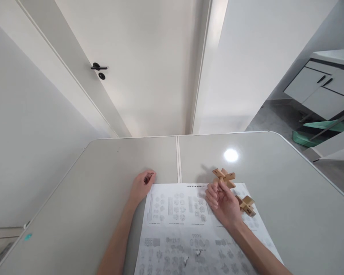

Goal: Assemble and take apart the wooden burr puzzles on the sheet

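Note:
My right hand [223, 202] is raised a little over a printed sheet of puzzle diagrams [189, 229], fingers pinched on a wooden interlocking cross puzzle [225, 177]. A second small wooden puzzle piece [247, 205] lies on the sheet just right of that hand. My left hand [141, 185] rests on the grey table [103, 191] at the sheet's upper left corner, its fingers curled in loosely with nothing visible in them.
A seam [178, 158] runs down the middle of the table. A white door with a black handle [98, 68] stands behind the table. Grey cabinets [321, 86] and a green object [312, 131] on the floor are at the right.

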The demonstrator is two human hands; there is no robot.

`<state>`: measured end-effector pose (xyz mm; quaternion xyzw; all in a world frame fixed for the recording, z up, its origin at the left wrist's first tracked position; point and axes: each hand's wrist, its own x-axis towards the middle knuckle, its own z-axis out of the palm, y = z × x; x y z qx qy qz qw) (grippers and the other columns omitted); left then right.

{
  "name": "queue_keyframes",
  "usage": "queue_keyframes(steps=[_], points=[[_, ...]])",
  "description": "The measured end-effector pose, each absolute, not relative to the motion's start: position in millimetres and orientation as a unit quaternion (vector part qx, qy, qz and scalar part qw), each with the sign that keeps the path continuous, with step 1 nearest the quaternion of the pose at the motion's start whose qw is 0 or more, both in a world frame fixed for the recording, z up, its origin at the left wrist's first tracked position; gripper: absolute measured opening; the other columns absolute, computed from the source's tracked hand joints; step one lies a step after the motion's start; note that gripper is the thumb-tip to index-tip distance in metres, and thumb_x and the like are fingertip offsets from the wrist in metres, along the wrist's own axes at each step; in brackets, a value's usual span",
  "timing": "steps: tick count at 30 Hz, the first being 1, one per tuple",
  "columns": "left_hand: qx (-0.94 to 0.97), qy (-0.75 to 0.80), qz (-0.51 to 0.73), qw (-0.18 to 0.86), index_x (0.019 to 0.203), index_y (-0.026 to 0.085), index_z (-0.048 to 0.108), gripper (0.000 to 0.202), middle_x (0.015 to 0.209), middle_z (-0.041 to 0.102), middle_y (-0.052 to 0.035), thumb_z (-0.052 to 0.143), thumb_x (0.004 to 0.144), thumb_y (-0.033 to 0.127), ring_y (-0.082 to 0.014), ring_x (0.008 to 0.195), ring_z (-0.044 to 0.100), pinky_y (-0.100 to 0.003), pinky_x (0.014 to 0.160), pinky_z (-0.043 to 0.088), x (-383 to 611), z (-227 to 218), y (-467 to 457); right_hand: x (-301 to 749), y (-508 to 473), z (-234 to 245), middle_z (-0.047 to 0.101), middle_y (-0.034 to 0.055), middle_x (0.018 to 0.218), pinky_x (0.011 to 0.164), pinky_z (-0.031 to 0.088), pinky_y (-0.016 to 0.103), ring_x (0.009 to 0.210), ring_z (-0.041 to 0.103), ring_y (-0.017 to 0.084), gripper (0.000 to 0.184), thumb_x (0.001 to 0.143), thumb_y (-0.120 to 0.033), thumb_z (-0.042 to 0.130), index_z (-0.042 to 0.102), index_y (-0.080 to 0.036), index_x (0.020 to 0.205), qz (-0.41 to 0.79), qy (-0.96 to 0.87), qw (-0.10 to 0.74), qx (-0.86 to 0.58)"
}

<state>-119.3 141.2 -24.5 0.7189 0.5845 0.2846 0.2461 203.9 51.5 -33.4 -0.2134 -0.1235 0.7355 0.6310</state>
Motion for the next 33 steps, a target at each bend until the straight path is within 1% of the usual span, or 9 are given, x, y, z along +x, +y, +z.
queue_keyframes(steps=[4, 9, 12, 15, 18, 20, 24, 28, 33], points=[[0.724, 0.58, 0.299, 0.224, 0.097, 0.022, 0.068, 0.021, 0.071, 0.067, 0.0008, 0.053, 0.1, 0.036, -0.0167, 0.067, 0.061, -0.031, 0.073, 0.05, -118.3, -23.1, 140.8, 201.3, 49.0, -35.6, 0.044, -0.0024, 0.064, 0.046, 0.038, 0.021, 0.049, 0.038, 0.01, 0.038, 0.102, -0.036, 0.064, 0.058, -0.019, 0.068, 0.757, -0.181, 0.593, -0.206], [0.735, 0.554, 0.329, 0.209, 0.099, 0.022, 0.069, 0.022, 0.1, 0.073, -0.0065, 0.055, 0.101, 0.039, -0.0229, 0.102, 0.064, -0.04, 0.098, 0.05, -95.4, -14.8, 126.7, 199.2, 45.1, -38.1, 0.043, -0.0033, 0.059, 0.04, 0.029, 0.024, 0.043, 0.035, 0.009, 0.045, 0.105, -0.035, 0.054, 0.052, -0.02, 0.063, 0.81, -0.255, 0.508, -0.145], [0.733, 0.519, 0.328, 0.292, 0.115, 0.024, 0.068, 0.023, 0.12, 0.071, -0.0077, 0.062, 0.099, 0.04, -0.0223, 0.103, 0.065, -0.04, 0.098, 0.053, -68.2, -8.1, 110.8, 198.4, 42.2, -39.1, 0.041, -0.0041, 0.055, 0.038, 0.027, 0.023, 0.04, 0.035, 0.009, 0.047, 0.104, -0.033, 0.054, 0.049, -0.02, 0.059, 0.834, -0.274, 0.463, -0.122], [0.713, 0.426, 0.292, 0.474, 0.141, 0.028, 0.058, 0.065, 0.144, 0.062, -0.0118, 0.081, 0.085, 0.052, -0.0271, 0.114, 0.064, -0.046, 0.105, 0.051, -39.9, -5.9, 97.7, 199.2, 40.3, -42.5, 0.04, -0.0048, 0.052, 0.035, 0.025, 0.021, 0.036, 0.035, 0.007, 0.048, 0.102, -0.032, 0.056, 0.047, -0.019, 0.056, 0.856, -0.283, 0.421, -0.101], [0.65, 0.321, 0.294, 0.623, 0.155, 0.029, 0.046, 0.106, 0.158, 0.05, -0.0174, 0.093, 0.067, 0.063, -0.0345, 0.129, 0.06, -0.049, 0.111, 0.047, -17.0, -10.3, 90.9, 201.4, 40.1, -48.2, 0.038, -0.0062, 0.049, 0.03, 0.023, 0.02, 0.03, 0.031, 0.006, 0.05, 0.099, -0.033, 0.058, 0.046, -0.02, 0.053, 0.878, -0.283, 0.379, -0.074], [0.598, 0.258, 0.302, 0.696, 0.159, 0.029, 0.042, 0.116, 0.159, 0.049, -0.0189, 0.094, 0.062, 0.066, -0.0377, 0.137, 0.056, -0.051, 0.116, 0.043, -6.0, -14.7, 88.6, 203.1, 40.5, -51.8, 0.036, -0.0073, 0.046, 0.027, 0.022, 0.019, 0.027, 0.027, 0.005, 0.051, 0.097, -0.035, 0.059, 0.044, -0.02, 0.051, 0.889, -0.282, 0.355, -0.059], [0.537, 0.216, 0.31, 0.754, 0.155, 0.026, 0.049, 0.108, 0.153, 0.056, -0.0199, 0.093, 0.064, 0.065, -0.0402, 0.145, 0.051, -0.055, 0.121, 0.037, 6.2, -18.7, 84.1, 205.1, 40.5, -54.2, 0.034, -0.0085, 0.044, 0.025, 0.022, 0.019, 0.024, 0.025, 0.004, 0.054, 0.095, -0.038, 0.063, 0.041, -0.021, 0.048, 0.902, -0.284, 0.321, -0.047], [0.521, 0.248, 0.34, 0.743, 0.147, 0.026, 0.056, 0.097, 0.148, 0.06, -0.0189, 0.096, 0.065, 0.058, -0.0402, 0.143, 0.052, -0.055, 0.12, 0.039, 8.4, -17.4, 78.5, 204.8, 39.5, -50.2, 0.036, -0.0084, 0.046, 0.027, 0.022, 0.018, 0.025, 0.026, 0.004, 0.056, 0.099, -0.048, 0.059, 0.047, -0.019, 0.053, 0.901, -0.286, 0.32, -0.072], [0.562, 0.311, 0.372, 0.671, 0.146, 0.026, 0.055, 0.105, 0.142, 0.063, -0.0165, 0.101, 0.056, 0.056, -0.0385, 0.138, 0.056, -0.051, 0.119, 0.04, 4.7, -16.7, 74.3, 201.8, 39.1, -47.3, 0.037, -0.0098, 0.048, 0.03, 0.024, 0.018, 0.029, 0.031, 0.006, 0.052, 0.104, -0.057, 0.053, 0.057, -0.017, 0.07, 0.882, -0.293, 0.344, -0.134]])
